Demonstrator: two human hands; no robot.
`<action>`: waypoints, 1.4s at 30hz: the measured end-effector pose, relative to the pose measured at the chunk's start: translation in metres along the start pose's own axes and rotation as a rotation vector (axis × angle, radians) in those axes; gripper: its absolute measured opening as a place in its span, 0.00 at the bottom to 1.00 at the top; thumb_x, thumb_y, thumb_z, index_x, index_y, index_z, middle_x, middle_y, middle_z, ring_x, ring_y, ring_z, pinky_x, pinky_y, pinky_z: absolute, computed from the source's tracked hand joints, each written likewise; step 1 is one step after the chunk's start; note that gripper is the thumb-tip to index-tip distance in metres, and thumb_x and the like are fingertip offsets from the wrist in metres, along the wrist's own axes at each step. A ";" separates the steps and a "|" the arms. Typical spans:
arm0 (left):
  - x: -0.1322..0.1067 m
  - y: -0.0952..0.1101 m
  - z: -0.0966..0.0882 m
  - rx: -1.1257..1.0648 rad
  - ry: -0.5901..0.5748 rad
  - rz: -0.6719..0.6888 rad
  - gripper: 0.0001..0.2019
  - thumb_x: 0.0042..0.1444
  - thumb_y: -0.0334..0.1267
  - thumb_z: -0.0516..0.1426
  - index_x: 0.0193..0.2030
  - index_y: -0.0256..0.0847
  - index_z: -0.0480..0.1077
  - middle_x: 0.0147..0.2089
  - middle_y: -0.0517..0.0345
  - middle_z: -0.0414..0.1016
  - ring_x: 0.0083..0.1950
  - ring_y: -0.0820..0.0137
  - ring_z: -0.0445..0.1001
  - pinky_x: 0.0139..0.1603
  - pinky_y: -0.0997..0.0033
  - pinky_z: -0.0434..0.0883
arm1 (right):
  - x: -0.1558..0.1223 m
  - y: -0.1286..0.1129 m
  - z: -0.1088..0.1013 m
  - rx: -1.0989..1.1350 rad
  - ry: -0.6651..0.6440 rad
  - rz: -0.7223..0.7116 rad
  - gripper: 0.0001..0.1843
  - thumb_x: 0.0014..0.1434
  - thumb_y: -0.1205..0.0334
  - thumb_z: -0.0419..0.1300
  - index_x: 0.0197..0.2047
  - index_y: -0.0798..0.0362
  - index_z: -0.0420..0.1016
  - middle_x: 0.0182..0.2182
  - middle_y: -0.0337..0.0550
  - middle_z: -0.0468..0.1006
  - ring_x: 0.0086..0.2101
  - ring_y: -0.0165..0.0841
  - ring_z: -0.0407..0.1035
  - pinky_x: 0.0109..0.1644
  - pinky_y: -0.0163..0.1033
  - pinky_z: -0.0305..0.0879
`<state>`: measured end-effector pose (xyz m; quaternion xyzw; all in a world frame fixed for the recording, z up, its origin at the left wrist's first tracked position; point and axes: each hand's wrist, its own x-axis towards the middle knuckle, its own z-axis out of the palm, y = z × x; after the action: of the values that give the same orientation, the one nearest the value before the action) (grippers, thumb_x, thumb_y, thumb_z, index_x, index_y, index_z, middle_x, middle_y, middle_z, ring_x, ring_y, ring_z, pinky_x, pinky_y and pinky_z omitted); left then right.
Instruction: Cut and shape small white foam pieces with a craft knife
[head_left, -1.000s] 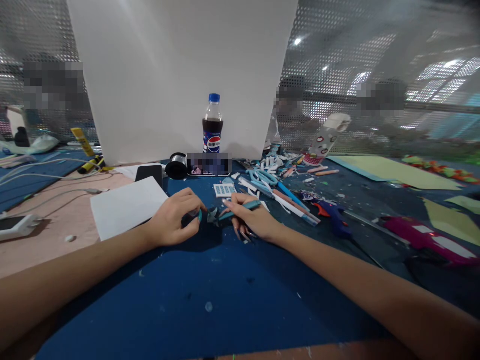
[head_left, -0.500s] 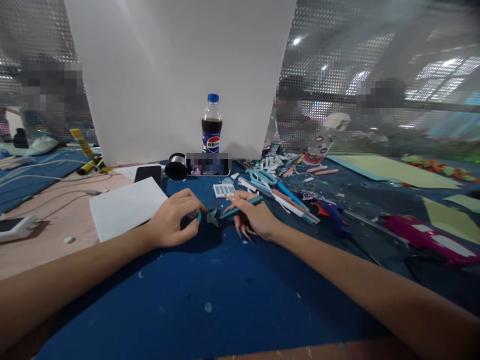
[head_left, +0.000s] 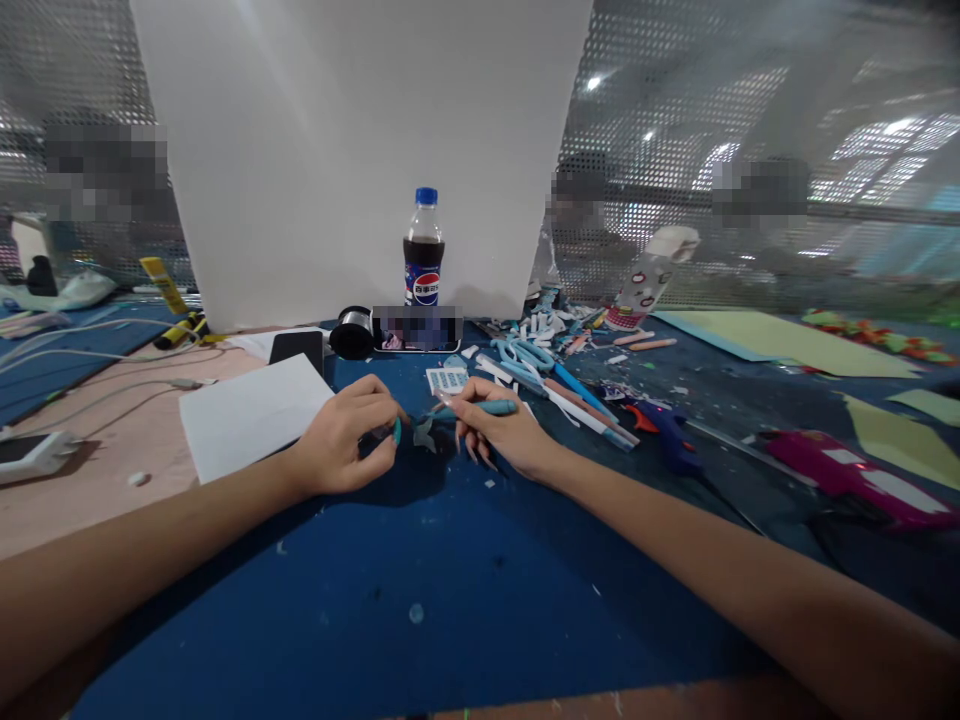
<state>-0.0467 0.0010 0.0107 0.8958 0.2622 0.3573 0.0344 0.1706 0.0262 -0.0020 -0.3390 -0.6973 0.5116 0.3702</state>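
My left hand [head_left: 352, 435] is closed in a pinch near the middle of the blue mat [head_left: 420, 590]. At its fingertips is a small pale grey winged piece [head_left: 425, 435], with a bit of teal at the thumb. My right hand [head_left: 499, 425] grips a slim teal pen-like tool [head_left: 491, 407], its tip pointing left onto the grey piece. Whether the tool is a pen or a craft knife cannot be made out. Just beyond the right fingers lies a white card with blue marks [head_left: 447, 380].
A cola bottle [head_left: 425, 250] stands behind a propped phone [head_left: 418, 330] and a wire spool [head_left: 352, 333]. White paper [head_left: 251, 410] lies left. On the right are blue scissors [head_left: 525, 355], paper scraps [head_left: 547, 325], a blue glue gun [head_left: 671, 435] and a magenta one [head_left: 862, 475].
The teal tool in my right hand has swung flatter, and its tip has moved up and left to the grey piece. My right fingers have shifted slightly left; the left hand is nearly still.
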 end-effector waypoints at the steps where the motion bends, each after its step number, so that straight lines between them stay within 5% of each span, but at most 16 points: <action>1: 0.000 0.000 0.000 0.000 0.000 0.000 0.05 0.50 0.31 0.48 0.24 0.40 0.58 0.28 0.53 0.70 0.33 0.65 0.62 0.33 0.64 0.65 | 0.000 -0.001 0.000 -0.018 -0.018 -0.001 0.15 0.55 0.49 0.55 0.29 0.52 0.60 0.18 0.33 0.68 0.15 0.23 0.63 0.13 0.27 0.58; 18: -0.001 -0.001 0.002 0.019 0.003 -0.008 0.07 0.50 0.31 0.47 0.22 0.40 0.57 0.26 0.53 0.68 0.32 0.66 0.63 0.31 0.65 0.65 | -0.003 -0.007 0.001 -0.163 -0.037 -0.038 0.15 0.59 0.52 0.51 0.27 0.52 0.59 0.19 0.33 0.67 0.15 0.21 0.61 0.16 0.27 0.58; 42: -0.002 -0.001 0.001 0.022 -0.031 -0.018 0.06 0.48 0.32 0.49 0.23 0.41 0.54 0.24 0.56 0.64 0.31 0.66 0.63 0.30 0.66 0.65 | -0.003 -0.005 0.001 -0.080 0.041 0.001 0.16 0.58 0.49 0.52 0.26 0.51 0.58 0.16 0.31 0.67 0.13 0.23 0.61 0.13 0.28 0.60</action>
<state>-0.0475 0.0016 0.0083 0.8991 0.2736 0.3403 0.0318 0.1710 0.0219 0.0023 -0.3642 -0.7094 0.4763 0.3705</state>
